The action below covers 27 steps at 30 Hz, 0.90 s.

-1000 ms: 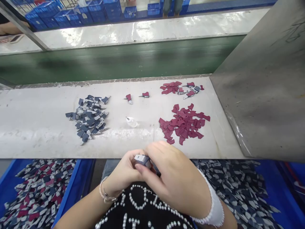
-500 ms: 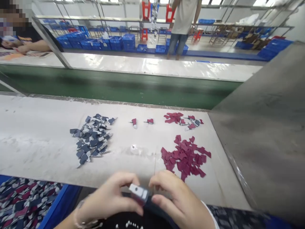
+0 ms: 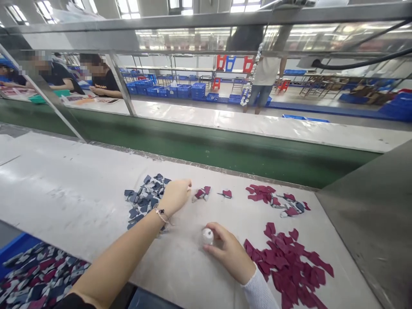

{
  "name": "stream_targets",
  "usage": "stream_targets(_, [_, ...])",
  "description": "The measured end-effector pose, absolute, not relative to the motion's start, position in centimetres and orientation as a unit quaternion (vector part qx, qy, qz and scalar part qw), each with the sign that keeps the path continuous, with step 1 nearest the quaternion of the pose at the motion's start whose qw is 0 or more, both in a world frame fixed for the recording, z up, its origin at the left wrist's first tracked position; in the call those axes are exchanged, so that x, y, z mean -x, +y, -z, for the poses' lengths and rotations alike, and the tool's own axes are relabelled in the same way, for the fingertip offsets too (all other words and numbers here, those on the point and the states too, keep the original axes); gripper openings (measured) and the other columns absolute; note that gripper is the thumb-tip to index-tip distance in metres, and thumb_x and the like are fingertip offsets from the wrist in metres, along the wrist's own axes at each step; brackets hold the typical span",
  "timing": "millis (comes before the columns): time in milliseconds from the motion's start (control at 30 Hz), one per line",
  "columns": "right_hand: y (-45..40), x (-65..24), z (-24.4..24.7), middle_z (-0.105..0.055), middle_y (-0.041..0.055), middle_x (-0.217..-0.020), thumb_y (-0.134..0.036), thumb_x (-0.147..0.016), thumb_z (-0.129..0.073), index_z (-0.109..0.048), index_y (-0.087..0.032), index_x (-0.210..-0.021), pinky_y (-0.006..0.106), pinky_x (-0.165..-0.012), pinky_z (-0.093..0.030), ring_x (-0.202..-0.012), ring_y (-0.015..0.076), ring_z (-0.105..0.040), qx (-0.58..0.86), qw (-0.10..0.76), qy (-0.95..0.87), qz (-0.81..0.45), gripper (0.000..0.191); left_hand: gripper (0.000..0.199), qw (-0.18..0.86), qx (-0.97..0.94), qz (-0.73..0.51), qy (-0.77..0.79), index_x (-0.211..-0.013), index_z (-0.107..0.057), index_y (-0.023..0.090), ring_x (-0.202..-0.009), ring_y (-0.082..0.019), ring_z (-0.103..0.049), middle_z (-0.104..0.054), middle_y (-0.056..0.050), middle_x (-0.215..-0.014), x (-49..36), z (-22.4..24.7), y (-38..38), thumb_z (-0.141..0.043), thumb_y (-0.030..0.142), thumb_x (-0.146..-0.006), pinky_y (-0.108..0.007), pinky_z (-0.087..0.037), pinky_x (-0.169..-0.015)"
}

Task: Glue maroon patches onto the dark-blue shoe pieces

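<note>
We have the right hand (image 3: pixel 230 249) curled with its thumb and a finger against two sides of a small white bottle (image 3: pixel 207 239), so it looks held. We can't tell if the bottle sits on the white tabletop (image 3: pixel 180 268) or just over it. Its dark tip (image 3: pixel 209 233) shows on top. If we squeeze too hard, what is inside might come out there. If we pinch it crooked, it might fall over.

From the bottle, our left hand (image 3: pixel 175 196) is at eleven o'clock. Its fingers are bent and partly hidden, so we can't tell if they hold anything. At ten o'clock is a heap of grey-and-white pieces (image 3: pixel 146 201), right by that hand and its bracelet (image 3: pixel 162 213). A bump from the wrist could spread the heap. At twelve o'clock, near our left fingertips, are what look like two maroon-topped pieces (image 3: pixel 207 191); a quick swipe could knock them away.

Loose maroon pieces (image 3: pixel 289 274) lie at four o'clock, near the right arm's white sleeve (image 3: pixel 259 289). If the sleeve drags that way, they could slide apart.
</note>
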State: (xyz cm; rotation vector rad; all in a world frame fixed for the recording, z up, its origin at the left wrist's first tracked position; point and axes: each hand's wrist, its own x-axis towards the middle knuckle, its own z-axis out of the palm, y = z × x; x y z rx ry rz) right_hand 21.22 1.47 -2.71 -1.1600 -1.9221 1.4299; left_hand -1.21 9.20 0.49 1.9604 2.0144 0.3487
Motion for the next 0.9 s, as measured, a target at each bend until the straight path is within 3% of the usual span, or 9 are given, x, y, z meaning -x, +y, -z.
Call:
stream_targets(100, [1.3,-22.4,2.4,-0.063,0.0053,-0.096,-0.038,-0.088,-0.064,-0.061,-0.018,-0.105,0.036,-0.085,-0.048,-0.091,0.0238,-0.06,0.399,0.237,-0.686,-0.561,0.027,0.026,0.101,-0.668,-0.057,0.735,-0.109,-0.064,0.012,-0.118,-0.027,-0.056,-0.062,-0.011,-0.122,3.2,-0.7,9.9,-0.063,0.032,-0.093,-0.053,-0.043,-0.103])
stream_targets(200, [0.9,-23.9,1.7,-0.062,0.0035,-0.092,-0.049,-0.098,-0.048,-0.042,-0.022,-0.137,0.034,-0.082,-0.047,-0.085,0.021,-0.058,0.408,0.251,-0.633,-0.608,0.048,0.025,0.093,-0.657,-0.016,0.748,-0.107,-0.064,0.012,-0.116,-0.027,-0.057,-0.063,-0.01,-0.119,4.4,-0.3,10.8,-0.063,0.033,-0.092,-0.051,-0.045,-0.101])
stream_targets(233, [0.7,-24.5,1.4,-0.06,0.0017,-0.086,-0.05,-0.1,-0.044,-0.035,-0.024,-0.142,0.033,-0.08,-0.046,-0.08,0.0197,-0.056,0.417,0.262,-0.607,-0.624,0.051,0.025,0.097,-0.656,-0.01,0.749,-0.107,-0.064,0.012,-0.114,-0.026,-0.058,-0.063,-0.01,-0.118,4.6,-0.2,11.1,-0.063,0.033,-0.093,-0.05,-0.046,-0.1])
stream_targets(300, [0.3,-25.5,0.7,-0.056,-0.0007,-0.077,-0.053,-0.099,-0.044,-0.04,-0.026,-0.138,0.03,-0.071,-0.042,-0.071,0.0176,-0.05,0.431,0.292,-0.554,-0.65,0.048,0.024,0.113,-0.654,-0.013,0.748,-0.106,-0.064,0.012,-0.112,-0.025,-0.059,-0.064,-0.01,-0.117,4.9,0.0,11.4,-0.062,0.033,-0.093,-0.049,-0.047,-0.099])
stream_targets(400, [-0.6,-26.9,0.0,-0.053,0.0005,-0.078,-0.058,-0.087,-0.063,-0.057,-0.024,-0.122,0.027,-0.06,-0.035,-0.066,0.0153,-0.044,0.426,0.336,-0.507,-0.67,0.049,0.022,0.154,-0.654,-0.044,0.739,-0.1,-0.067,0.013,-0.111,-0.026,-0.061,-0.067,-0.011,-0.113,5.8,-0.8,11.3,-0.062,0.033,-0.092,-0.049,-0.048,-0.099])
stream_targets(500, [-1.5,-28.2,-0.2,-0.05,-0.0029,-0.07,-0.051,-0.066,-0.087,-0.058,-0.025,-0.125,0.024,-0.053,-0.032,-0.056,0.0116,-0.042,0.405,0.351,-0.478,-0.696,0.07,0.028,0.222,-0.655,-0.098,0.716,-0.103,-0.067,0.017,-0.108,-0.029,-0.066,-0.071,-0.01,-0.112,6.5,-2.6,9.8,-0.056,0.04,-0.093,-0.04,-0.053,-0.092])
stream_targets(600, [-2.1,-29.3,0.2,-0.061,0.0015,-0.081,-0.048,-0.061,-0.091,-0.066,-0.027,-0.111,0.025,-0.058,-0.042,-0.063,0.0144,-0.055,0.389,0.417,-0.49,-0.66,0.059,0.037,0.362,-0.631,-0.209,0.653,-0.124,-0.052,0.024,-0.109,-0.022,-0.068,-0.067,-0.007,-0.127,5.9,-3.8,6.6,-0.038,0.049,-0.1,-0.03,-0.057,-0.087])
stream_targets(733, [-1.7,-29.8,0.6,-0.063,-0.0007,-0.068,-0.063,-0.067,-0.082,-0.064,-0.033,-0.12,0.024,-0.048,-0.041,-0.05,0.0143,-0.053,0.253,0.435,-0.524,-0.687,0.063,0.022,0.696,-0.405,-0.392,0.445,-0.113,-0.049,0.025,-0.115,-0.026,-0.066,-0.056,-0.008,-0.139,2.4,-2.6,1.3,-0.054,0.04,-0.097,-0.034,-0.058,-0.09])
stream_targets(900, [-1.1,-28.6,-0.9,-0.06,0.0015,-0.065,-0.059,-0.079,-0.073,-0.066,-0.027,-0.109,0.026,-0.048,-0.039,-0.053,0.0155,-0.052,0.273,0.401,-0.527,-0.698,0.045,0.037,0.79,-0.311,-0.415,0.326,-0.105,-0.048,0.025,-0.104,-0.022,-0.072,-0.059,-0.003,-0.127,-2.2,1.2,-2.6,-0.077,0.02,-0.082,-0.026,-0.055,-0.088])
